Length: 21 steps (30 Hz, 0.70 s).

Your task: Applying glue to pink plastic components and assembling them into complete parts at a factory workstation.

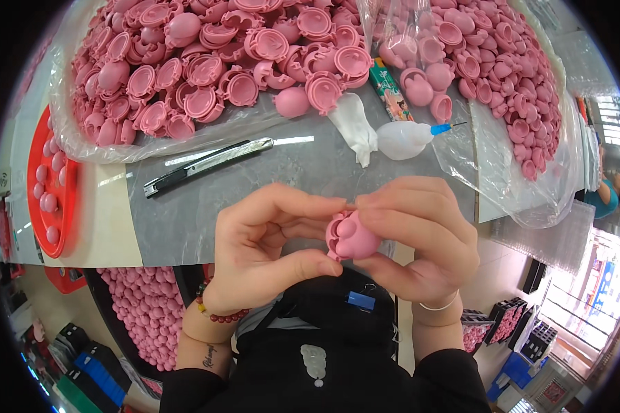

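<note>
Just above the table's near edge, a small round pink plastic shell (358,239) with rounded bumps is held between my two hands. My right hand (424,237) pinches its right side with the fingers above and the thumb below. My left hand (262,241) closes on its left rim, index fingertip at the top and thumb tip at the bottom. A gap shows on the shell's left side; what lies inside is hidden. Beyond my hands lie a black-and-silver utility knife (210,165) and a white squeeze bottle (403,140) with a blue needle tip.
A plastic-lined heap of pink shell halves (207,69) fills the far left; smaller pink pieces (513,82) pile at the far right. A crumpled white tissue (353,127) touches the bottle. Left are a red tray (40,131) with pink balls and a bin of pink balls (145,310).
</note>
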Each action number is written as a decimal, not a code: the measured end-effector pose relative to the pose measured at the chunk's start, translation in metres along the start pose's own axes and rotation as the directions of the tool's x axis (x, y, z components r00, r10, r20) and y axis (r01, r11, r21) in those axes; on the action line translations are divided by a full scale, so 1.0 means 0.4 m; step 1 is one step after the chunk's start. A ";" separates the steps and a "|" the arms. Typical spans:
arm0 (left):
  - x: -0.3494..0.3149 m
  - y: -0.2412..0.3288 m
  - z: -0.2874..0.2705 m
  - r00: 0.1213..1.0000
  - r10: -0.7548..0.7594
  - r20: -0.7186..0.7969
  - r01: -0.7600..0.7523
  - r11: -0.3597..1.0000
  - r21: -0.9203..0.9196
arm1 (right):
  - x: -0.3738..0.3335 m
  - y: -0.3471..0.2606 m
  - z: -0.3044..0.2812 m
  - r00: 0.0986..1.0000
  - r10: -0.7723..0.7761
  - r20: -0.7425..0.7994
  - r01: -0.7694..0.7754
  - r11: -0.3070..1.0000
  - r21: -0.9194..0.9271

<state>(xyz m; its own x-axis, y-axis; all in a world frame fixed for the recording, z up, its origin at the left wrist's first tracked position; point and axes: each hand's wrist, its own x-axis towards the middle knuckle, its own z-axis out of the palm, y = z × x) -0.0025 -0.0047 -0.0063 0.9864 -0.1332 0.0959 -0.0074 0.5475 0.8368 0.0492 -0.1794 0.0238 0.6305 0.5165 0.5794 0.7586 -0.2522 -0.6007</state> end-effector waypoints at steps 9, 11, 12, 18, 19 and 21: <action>0.001 0.004 -0.002 0.998 -0.065 -0.009 0.065 0.998 0.013 | -0.012 -0.008 0.037 0.996 -0.045 -0.076 0.042 0.998 -0.041; 0.003 0.007 0.000 0.996 -0.086 -0.018 0.085 0.996 -0.036 | -0.013 -0.012 0.054 0.988 -0.044 -0.149 0.034 0.997 -0.069; 0.005 0.008 0.002 0.994 -0.105 -0.023 0.103 0.991 -0.087 | -0.018 -0.007 0.060 0.985 -0.113 -0.133 0.092 0.984 -0.156; 0.006 0.012 -0.004 0.990 -0.140 0.009 0.140 0.980 -0.144 | -0.004 -0.001 0.067 0.982 -0.181 -0.056 0.164 0.961 -0.222; 0.005 0.013 -0.007 0.990 -0.138 0.008 0.138 0.980 -0.145 | -0.001 0.002 0.071 0.979 -0.197 -0.050 0.182 0.960 -0.211; 0.005 0.013 -0.009 0.987 -0.156 0.023 0.158 0.978 -0.134 | 0.001 0.004 0.072 0.978 -0.201 -0.060 0.185 0.962 -0.200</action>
<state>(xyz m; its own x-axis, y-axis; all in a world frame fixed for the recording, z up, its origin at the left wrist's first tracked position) -0.0002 0.0008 -0.0036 0.9714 -0.2362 -0.0234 0.1705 0.6257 0.7612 0.0460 -0.1561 0.0071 0.4739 0.5067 0.7202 0.8796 -0.3103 -0.3605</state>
